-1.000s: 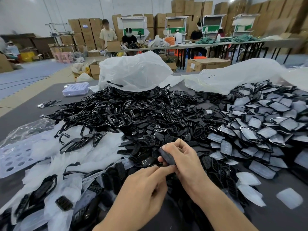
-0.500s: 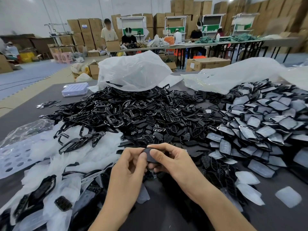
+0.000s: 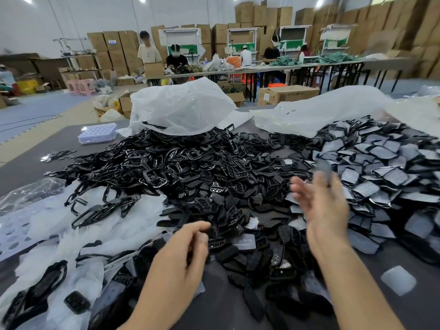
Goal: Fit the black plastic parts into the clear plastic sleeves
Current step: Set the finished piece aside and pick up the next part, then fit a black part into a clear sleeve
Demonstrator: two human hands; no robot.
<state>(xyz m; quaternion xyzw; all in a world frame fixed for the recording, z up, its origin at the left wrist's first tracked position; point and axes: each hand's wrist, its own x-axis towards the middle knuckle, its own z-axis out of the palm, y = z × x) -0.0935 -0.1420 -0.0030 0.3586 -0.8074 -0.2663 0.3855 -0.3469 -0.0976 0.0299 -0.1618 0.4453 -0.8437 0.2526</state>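
A big heap of loose black plastic parts [image 3: 214,186] covers the middle of the grey table [image 3: 392,313]. To the right lies a pile of parts in clear sleeves [image 3: 381,167]. My right hand [image 3: 326,210] is raised and blurred over the left edge of that pile, fingers spread straight. A blurred sleeved part [image 3: 322,167] is right at its fingertips. My left hand [image 3: 188,248] hovers low over the near edge of the black heap, fingers loosely curled, with nothing seen in it. Empty clear sleeves [image 3: 245,241] lie among the nearest black parts.
White plastic bags [image 3: 181,108] lie behind the heaps. Larger black frames on white film [image 3: 102,208] fill the near left. A clear lidded box [image 3: 97,133] stands at the far left. One loose sleeve [image 3: 398,279] lies near right. People work at long tables behind.
Both hands were together at the centre, fitting a black part into a sleeve. Now they have parted: my right hand has swung up and right with the sleeved part, my left has dropped to the heap.
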